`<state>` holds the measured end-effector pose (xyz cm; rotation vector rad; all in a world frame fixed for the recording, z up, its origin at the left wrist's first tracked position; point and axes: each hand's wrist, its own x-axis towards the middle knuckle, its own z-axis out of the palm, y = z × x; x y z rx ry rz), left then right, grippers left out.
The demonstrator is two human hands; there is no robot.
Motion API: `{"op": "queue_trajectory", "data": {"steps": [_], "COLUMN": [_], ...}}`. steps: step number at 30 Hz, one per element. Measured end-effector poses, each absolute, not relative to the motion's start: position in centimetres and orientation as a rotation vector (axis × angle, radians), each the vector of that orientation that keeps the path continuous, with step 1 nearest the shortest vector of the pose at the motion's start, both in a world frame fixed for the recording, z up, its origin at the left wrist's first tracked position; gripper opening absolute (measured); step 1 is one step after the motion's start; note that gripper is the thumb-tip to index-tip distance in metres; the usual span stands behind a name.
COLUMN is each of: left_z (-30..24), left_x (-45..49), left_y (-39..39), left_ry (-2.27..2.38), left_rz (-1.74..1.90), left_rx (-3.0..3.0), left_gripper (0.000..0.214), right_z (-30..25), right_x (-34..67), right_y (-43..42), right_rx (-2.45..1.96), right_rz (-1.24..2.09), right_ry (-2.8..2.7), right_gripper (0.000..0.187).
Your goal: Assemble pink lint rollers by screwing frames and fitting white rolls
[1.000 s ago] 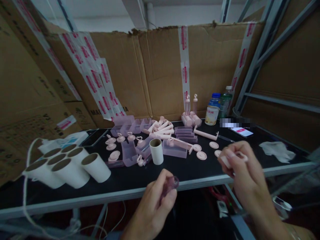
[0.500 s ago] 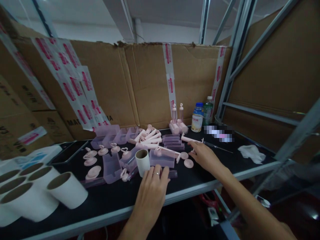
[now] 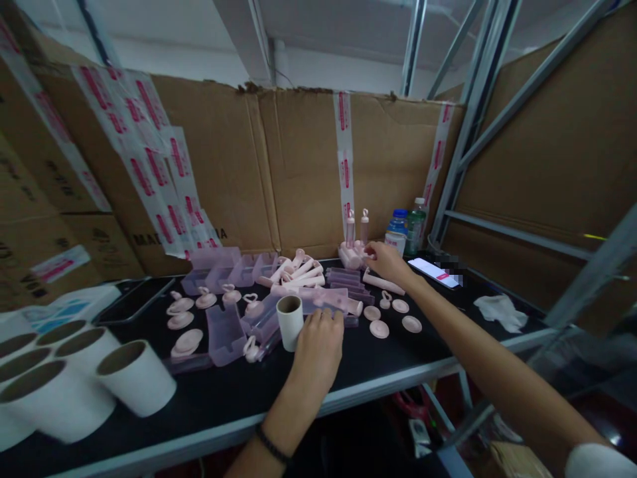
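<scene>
1. Our right hand (image 3: 391, 260) has its fingertips at the pink cylinders (image 3: 350, 256) at the back of the table; we cannot tell whether it grasps one of them or only touches.
2. Our left hand (image 3: 321, 342) is palm down with bent fingers, at the near side of a lavender tray (image 3: 336, 295); the fingertips are hidden, so we cannot tell whether it grips something.
3. The pink cylinders lie close to the cardboard wall (image 3: 298, 166), and two slim tubes (image 3: 350, 231) with ring tops stand upright there.
4. Just beside our left hand, on its left, we see a white tube (image 3: 290, 325), which stands upright.
5. Behind the lavender tray there is a heap of pink rods (image 3: 301, 271), and to its right are the lavender strips (image 3: 348, 280), lying side by side.
6. Below our right forearm and near it, we have flat pink discs (image 3: 379, 329) on the table.
7. Beyond our right hand stand a blue-capped bottle (image 3: 397, 229) and a green bottle (image 3: 416, 226); a lit phone (image 3: 430, 271) lies to the right.
</scene>
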<state>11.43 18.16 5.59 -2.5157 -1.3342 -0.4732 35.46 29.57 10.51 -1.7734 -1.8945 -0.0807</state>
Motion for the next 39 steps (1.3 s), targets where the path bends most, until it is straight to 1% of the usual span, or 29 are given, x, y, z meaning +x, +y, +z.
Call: {"op": "queue_trajectory", "data": {"steps": [2,4,10,15,18,23,27,30,32,34,36,37,39], "left_z": [5.7,5.8,6.5,6.8,6.5,5.9,5.7,5.4,5.2,5.1,5.3,5.6,6.2], "left_x": [11.7,11.9,11.2,9.9,9.3,8.4,8.0,7.8,7.7,7.5,7.2,7.2,7.3], "left_y": [18.7,19.2,19.4,17.7,16.8,15.9,15.5,15.5,15.4,15.1,14.5,14.0,12.9], "left_ry": [-1.337,-1.331,-1.239,-1.093,-1.011,-0.931,-0.936,-0.916,-0.905,-0.909,-0.973,-1.053,-1.274], "left_rz": [-0.474,-0.472,-0.459,-0.468,-0.484,-0.538,-0.620,-0.681,-0.731,-0.784,-0.946,-1.117,-1.635], "left_rx": [-2.522,-2.536,-2.611,-2.695,-2.739,-2.779,-2.772,-2.778,-2.784,-2.776,-2.763,-2.759,-2.723], "left_gripper": [0.026,0.026,0.021,0.016,0.011,0.008,0.013,0.013,0.015,0.017,0.020,0.021,0.019], "right_z": [10.9,10.9,11.2,11.7,11.6,12.3,15.1,17.4,18.3,18.5,17.8,17.1,15.4], "right_x": [34.4,33.2,30.8,30.5,30.3,30.0,30.2,30.6,30.9,31.1,30.8,30.4,29.1], "right_y": [31.7,33.3,36.0,37.6,38.4,38.2,36.5,34.1,31.7,28.6,24.7,22.7,18.5], "right_rx": [-1.853,-1.937,-2.101,-2.108,-2.070,-1.895,-1.618,-1.395,-1.282,-1.150,-0.993,-0.927,-0.856], "right_rz": [-0.052,-0.024,0.001,0.021,0.035,0.025,-0.043,-0.081,-0.095,-0.001,0.238,0.385,0.621], "right_ry": [-1.884,-1.858,-1.695,-1.587,-1.553,-1.511,-1.455,-1.392,-1.341,-1.247,-1.118,-1.057,-0.966], "right_gripper": [0.023,0.029,0.039,0.041,0.038,0.036,0.033,0.030,0.032,0.035,0.039,0.042,0.046]}}
